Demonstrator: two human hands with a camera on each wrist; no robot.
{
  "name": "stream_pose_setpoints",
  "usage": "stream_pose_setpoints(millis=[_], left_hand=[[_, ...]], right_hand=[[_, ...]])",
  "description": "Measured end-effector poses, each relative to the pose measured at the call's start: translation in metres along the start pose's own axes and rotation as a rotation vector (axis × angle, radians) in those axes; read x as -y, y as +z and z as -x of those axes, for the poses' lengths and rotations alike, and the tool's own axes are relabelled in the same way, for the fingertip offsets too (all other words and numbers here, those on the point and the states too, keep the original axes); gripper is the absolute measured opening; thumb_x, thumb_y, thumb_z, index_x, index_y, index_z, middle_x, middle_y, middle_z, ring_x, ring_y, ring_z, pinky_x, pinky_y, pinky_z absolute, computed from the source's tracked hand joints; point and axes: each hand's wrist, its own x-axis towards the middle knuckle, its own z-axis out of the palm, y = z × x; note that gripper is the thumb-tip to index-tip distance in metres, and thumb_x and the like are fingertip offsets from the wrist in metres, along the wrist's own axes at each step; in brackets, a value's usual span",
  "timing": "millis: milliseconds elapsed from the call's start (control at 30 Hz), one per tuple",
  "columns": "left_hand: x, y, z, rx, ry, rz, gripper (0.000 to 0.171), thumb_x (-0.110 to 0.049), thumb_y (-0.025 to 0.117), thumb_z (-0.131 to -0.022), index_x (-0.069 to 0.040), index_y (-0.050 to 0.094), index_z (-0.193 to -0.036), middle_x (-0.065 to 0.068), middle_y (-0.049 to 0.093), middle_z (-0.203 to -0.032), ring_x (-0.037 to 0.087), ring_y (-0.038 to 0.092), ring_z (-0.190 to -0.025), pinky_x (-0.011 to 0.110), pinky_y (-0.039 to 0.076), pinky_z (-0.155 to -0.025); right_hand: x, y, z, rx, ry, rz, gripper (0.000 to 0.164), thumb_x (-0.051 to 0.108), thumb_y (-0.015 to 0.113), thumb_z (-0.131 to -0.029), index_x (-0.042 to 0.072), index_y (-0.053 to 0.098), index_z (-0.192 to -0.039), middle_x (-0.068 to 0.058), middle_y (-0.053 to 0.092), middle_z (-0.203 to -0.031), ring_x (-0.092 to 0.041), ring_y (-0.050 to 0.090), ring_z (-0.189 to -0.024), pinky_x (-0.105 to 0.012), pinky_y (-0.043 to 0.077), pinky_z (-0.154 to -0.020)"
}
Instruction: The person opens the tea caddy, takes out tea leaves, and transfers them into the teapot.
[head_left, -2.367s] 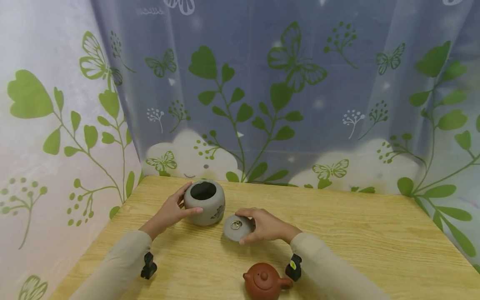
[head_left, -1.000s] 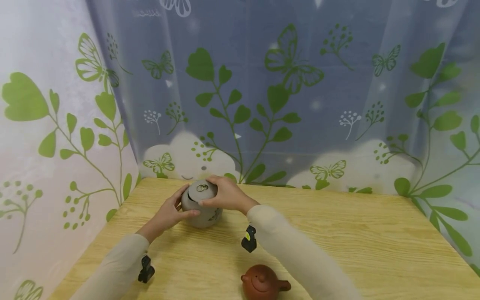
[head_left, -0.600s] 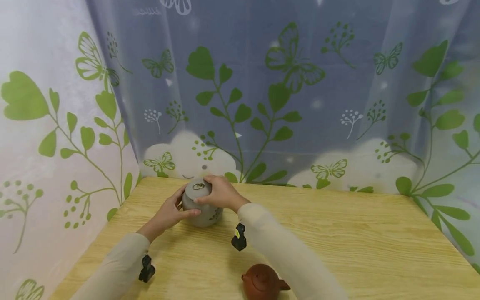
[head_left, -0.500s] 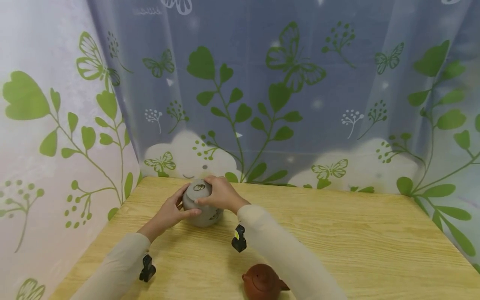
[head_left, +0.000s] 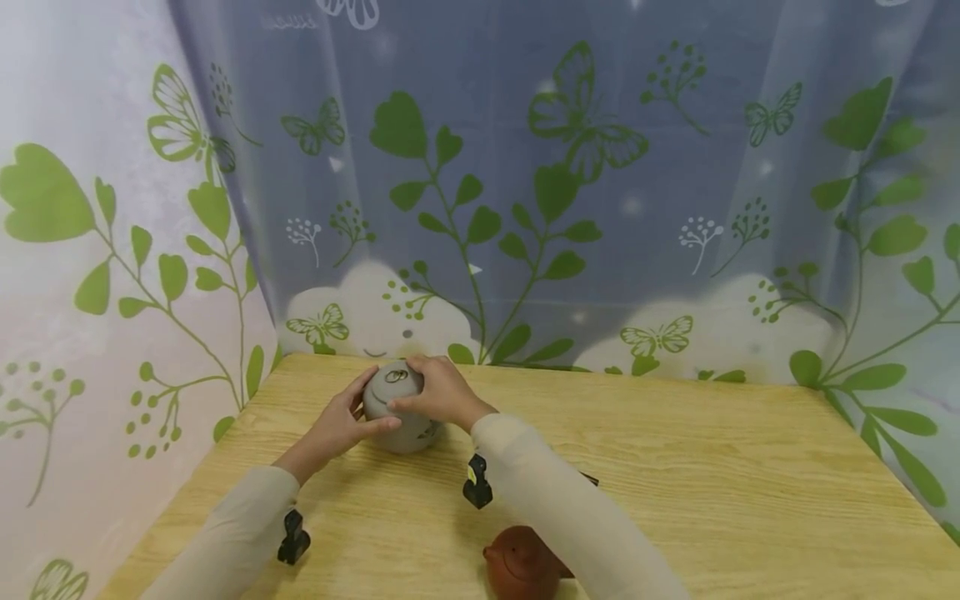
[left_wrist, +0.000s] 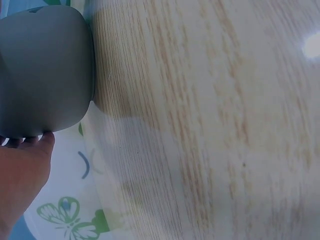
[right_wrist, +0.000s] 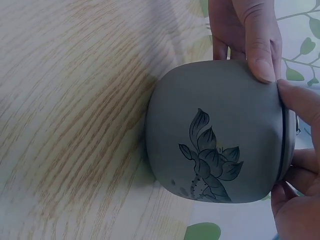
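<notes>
A round grey jar (head_left: 405, 433) stands on the table at left centre, its side printed with a dark lotus, seen plainly in the right wrist view. My left hand (head_left: 330, 429) grips the jar from the left, thumb across its front. My right hand (head_left: 447, 393) pinches the edge of the grey lid (head_left: 390, 387), which sits over the jar's mouth and bears small metal rings (head_left: 396, 377) on top. In the right wrist view a thin dark seam runs between lid and jar. The left wrist view shows the jar's plain side (left_wrist: 45, 70).
A reddish-brown clay teapot (head_left: 517, 562) with a smiling face stands near the front, its handle partly behind the right sleeve (head_left: 570, 508). A thin dark tip (head_left: 590, 479) shows just past that sleeve. A patterned curtain (head_left: 480, 208) hangs behind the wooden table (head_left: 712, 467).
My right hand has carried the lid up and left onto the jar's mouth. The lid was tilted with a gap a second ago and now sits lower. My left hand has stayed on the jar.
</notes>
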Motion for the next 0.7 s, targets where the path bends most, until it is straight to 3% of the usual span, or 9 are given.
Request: stream_pose_setpoints(millis=[267, 433, 700], left_hand=[[0.0, 0.001, -0.005, 0.021, 0.005, -0.022, 0.099, -0.029, 0.074, -0.086, -0.013, 0.006, -0.156, 0.017, 0.011, -0.159, 0.035, 0.015, -0.145, 0.052, 0.021, -0.114], [0.001, 0.001, -0.005, 0.02, 0.007, -0.071, 0.098, -0.032, 0.074, -0.086, -0.013, 0.007, -0.156, 0.017, 0.012, -0.159, 0.037, 0.017, -0.144, 0.055, 0.021, -0.113], [0.002, -0.01, 0.0, 0.013, 0.001, -0.244, 0.1, -0.044, 0.074, -0.083, -0.018, 0.012, -0.156, 0.016, 0.015, -0.159, 0.041, 0.019, -0.143, 0.061, 0.025, -0.11]], right_hand=[[-0.005, 0.0, 0.003, -0.016, 0.013, -0.021, 0.073, 0.037, 0.077, -0.082, 0.002, 0.048, -0.14, -0.008, 0.058, -0.133, -0.026, 0.05, -0.119, -0.033, 0.049, -0.092], [-0.01, 0.0, 0.005, 0.002, -0.025, -0.005, 0.07, 0.037, 0.074, -0.084, 0.003, 0.049, -0.14, -0.007, 0.059, -0.13, -0.023, 0.055, -0.115, -0.03, 0.05, -0.089], [-0.034, -0.027, 0.026, 0.064, -0.001, -0.075, 0.068, 0.033, 0.071, -0.088, 0.007, 0.044, -0.144, -0.009, 0.045, -0.146, -0.027, 0.043, -0.133, -0.043, 0.038, -0.107]])
